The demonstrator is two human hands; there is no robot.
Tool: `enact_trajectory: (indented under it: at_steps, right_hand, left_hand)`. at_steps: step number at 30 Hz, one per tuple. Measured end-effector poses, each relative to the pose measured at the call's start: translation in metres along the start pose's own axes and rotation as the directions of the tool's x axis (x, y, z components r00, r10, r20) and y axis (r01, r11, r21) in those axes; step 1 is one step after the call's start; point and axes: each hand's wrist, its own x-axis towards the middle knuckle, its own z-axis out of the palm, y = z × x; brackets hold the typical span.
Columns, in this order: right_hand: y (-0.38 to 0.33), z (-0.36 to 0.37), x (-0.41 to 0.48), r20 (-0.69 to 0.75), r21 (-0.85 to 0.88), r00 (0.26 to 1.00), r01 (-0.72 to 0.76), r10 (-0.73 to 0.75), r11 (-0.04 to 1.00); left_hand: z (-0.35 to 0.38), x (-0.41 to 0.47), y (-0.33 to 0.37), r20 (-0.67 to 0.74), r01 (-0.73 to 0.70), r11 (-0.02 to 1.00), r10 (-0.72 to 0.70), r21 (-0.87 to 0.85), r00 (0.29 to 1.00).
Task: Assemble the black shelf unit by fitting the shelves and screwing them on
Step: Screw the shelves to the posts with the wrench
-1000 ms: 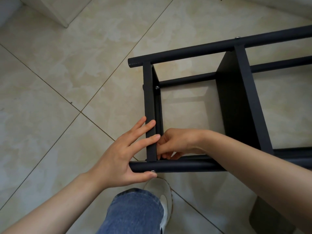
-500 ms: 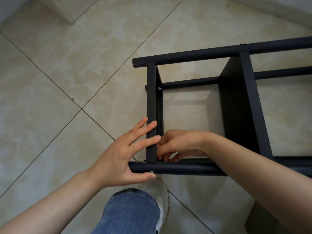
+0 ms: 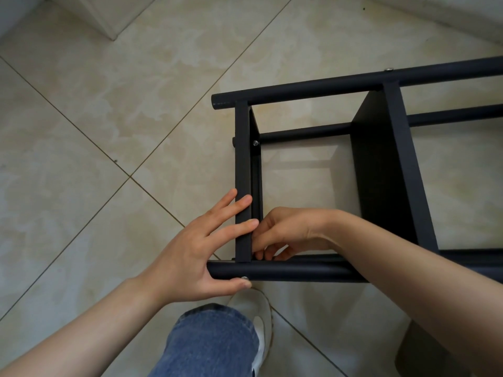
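The black shelf unit (image 3: pixel 313 89) lies on its side on the tiled floor, its round poles running left to right. Its end shelf (image 3: pixel 242 159) stands edge-up between the poles; a second shelf (image 3: pixel 386 170) stands further right. My left hand (image 3: pixel 201 248) rests with straight fingers on the end shelf's edge, thumb under the near pole (image 3: pixel 294 272) beside a silver screw head (image 3: pixel 244 278). My right hand (image 3: pixel 288 235) reaches inside the frame, its fingers curled at the corner where the end shelf meets the near pole; what they pinch is hidden.
My jeans leg (image 3: pixel 206 341) and white shoe (image 3: pixel 261 317) are directly under the near pole. A white cabinet corner (image 3: pixel 109 25) stands at the top left. Another screw (image 3: pixel 255 143) shows on the far inner corner. A dark object (image 3: pixel 413 357) sits at the bottom right.
The view has shifted so the shelf unit sits slightly lower and further right. Both hands keep their places at the near corner; the right fingers have shifted only slightly.
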Motion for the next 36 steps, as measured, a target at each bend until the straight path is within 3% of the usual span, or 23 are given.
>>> enact_trajectory:
  at_steps: [36]
  right_hand:
    - [0.0022,-0.0012,0.0008,0.014,0.018,1.0,0.009,-0.009,1.0]
  left_hand:
    - [0.0013,-0.0002,0.0015,0.001,0.012,1.0,-0.012,-0.008,1.0]
